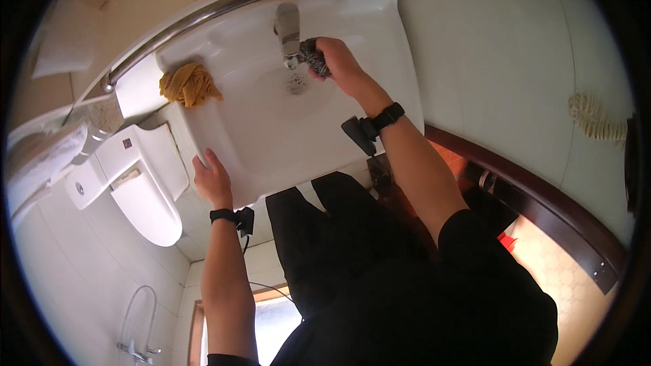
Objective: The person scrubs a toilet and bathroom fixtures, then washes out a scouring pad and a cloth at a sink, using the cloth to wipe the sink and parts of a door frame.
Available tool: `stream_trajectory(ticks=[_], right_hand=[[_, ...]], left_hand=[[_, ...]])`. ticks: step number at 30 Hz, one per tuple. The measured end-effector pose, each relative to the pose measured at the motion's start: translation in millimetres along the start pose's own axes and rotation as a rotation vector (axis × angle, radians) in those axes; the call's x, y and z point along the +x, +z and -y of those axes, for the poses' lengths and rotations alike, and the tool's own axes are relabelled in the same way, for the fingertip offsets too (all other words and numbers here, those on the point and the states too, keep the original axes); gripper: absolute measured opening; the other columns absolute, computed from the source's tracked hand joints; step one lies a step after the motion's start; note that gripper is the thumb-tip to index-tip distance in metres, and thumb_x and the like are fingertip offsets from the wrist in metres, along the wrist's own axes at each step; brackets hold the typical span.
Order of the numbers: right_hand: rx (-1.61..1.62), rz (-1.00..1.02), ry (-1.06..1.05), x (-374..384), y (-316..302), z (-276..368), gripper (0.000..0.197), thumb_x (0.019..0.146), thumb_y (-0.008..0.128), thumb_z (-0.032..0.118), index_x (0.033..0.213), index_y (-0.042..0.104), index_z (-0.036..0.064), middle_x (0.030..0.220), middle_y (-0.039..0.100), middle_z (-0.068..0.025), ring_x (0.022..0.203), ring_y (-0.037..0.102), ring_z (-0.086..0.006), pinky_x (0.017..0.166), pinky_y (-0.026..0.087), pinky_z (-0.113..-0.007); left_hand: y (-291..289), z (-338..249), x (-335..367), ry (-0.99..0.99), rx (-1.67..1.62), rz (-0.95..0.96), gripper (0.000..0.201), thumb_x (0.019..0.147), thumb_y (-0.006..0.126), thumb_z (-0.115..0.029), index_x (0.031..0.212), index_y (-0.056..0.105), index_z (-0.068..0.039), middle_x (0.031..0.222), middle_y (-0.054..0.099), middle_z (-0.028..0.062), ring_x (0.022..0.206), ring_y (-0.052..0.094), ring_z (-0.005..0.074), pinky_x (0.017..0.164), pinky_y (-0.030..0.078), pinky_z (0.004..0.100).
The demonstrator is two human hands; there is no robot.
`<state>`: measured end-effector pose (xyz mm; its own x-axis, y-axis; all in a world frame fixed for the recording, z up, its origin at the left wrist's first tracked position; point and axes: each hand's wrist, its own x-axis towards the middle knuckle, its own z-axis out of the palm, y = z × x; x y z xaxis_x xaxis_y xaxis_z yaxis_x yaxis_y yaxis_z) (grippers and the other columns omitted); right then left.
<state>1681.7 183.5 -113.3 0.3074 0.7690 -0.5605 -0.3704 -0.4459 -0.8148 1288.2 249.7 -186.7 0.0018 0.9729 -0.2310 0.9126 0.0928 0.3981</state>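
Observation:
My right hand [336,64] is closed around a dark grey steel wool scourer [314,58]. The scourer is beside the spout of the chrome faucet [288,26], close to its tip, over the white washbasin [271,135]. Below the spout, dark specks surround the drain [296,85]. At the basin's near left edge, my left hand [213,180] grips the rim, its thumb on top and its other fingers partly hidden. A crumpled mustard-yellow cloth [190,85] lies on the basin's left rim, farther from me than my left hand.
A metal rail [224,8] curves along the basin's far side. To the left stands a white toilet [146,196], with a hand shower [139,329] on the wall nearer me. A dark wooden door frame [536,193] is at the right. Both wrists wear black strapped devices.

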Motion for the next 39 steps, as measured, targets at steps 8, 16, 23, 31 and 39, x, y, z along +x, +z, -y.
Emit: stream_trajectory(ticks=[8,16,23,31,39], right_hand=[[-0.118,-0.356,-0.056,-10.4,21.2,15.7,0.037,0.106,0.042,0.028,0.102,0.065,-0.0004,0.08,0.065,-0.0086,0.062,0.062,-0.0175,0.053,0.046,-0.031],[0.647,0.088,0.19,-37.6,44.4,39.8,0.049,0.107,0.033,0.026,0.131,0.06,-0.0069,0.117,0.072,-0.0191,0.068,0.059,-0.0192,0.056,0.045,-0.03],[0.672,0.33,0.107,-45.5,15.3,26.1,0.051,0.107,0.032,0.027,0.135,0.058,-0.0064,0.117,0.069,-0.0181,0.072,0.059,-0.0207,0.066,0.052,-0.034],[-0.636,0.033,0.219,7.9,8.1,-121.3,0.049,0.096,0.056,0.024,0.138,0.062,0.001,0.1,0.074,-0.0153,0.074,0.068,-0.0227,0.069,0.054,-0.036],[-0.863,-0.062,0.338,37.3,23.3,-166.5,0.075,0.095,0.06,0.03,0.159,0.035,-0.0001,0.124,0.069,-0.0256,0.097,0.071,-0.0331,0.08,0.058,-0.043]], left_hand=[[-4.9,-12.5,-3.0,-0.007,-0.039,-0.018,0.056,0.102,0.053,-0.059,0.12,0.067,-0.007,0.095,0.076,0.0231,0.089,0.072,0.0471,0.075,0.056,0.0548],[2.3,0.1,1.2,0.006,0.007,-0.058,0.057,0.102,0.055,-0.058,0.12,0.068,-0.006,0.096,0.075,0.0247,0.09,0.072,0.0474,0.075,0.057,0.0549],[0.3,-1.7,1.5,-0.027,0.024,-0.019,0.056,0.101,0.057,-0.057,0.121,0.068,-0.006,0.095,0.076,0.0244,0.089,0.073,0.0464,0.074,0.057,0.0538],[-0.7,-6.3,1.5,-0.041,0.026,-0.059,0.055,0.1,0.06,-0.055,0.121,0.068,-0.005,0.093,0.075,0.0239,0.087,0.073,0.0455,0.073,0.057,0.0528],[-3.8,-8.7,-1.8,-0.032,-0.012,-0.037,0.054,0.099,0.062,-0.051,0.122,0.068,-0.003,0.099,0.076,0.0225,0.09,0.073,0.0446,0.075,0.058,0.0504]])
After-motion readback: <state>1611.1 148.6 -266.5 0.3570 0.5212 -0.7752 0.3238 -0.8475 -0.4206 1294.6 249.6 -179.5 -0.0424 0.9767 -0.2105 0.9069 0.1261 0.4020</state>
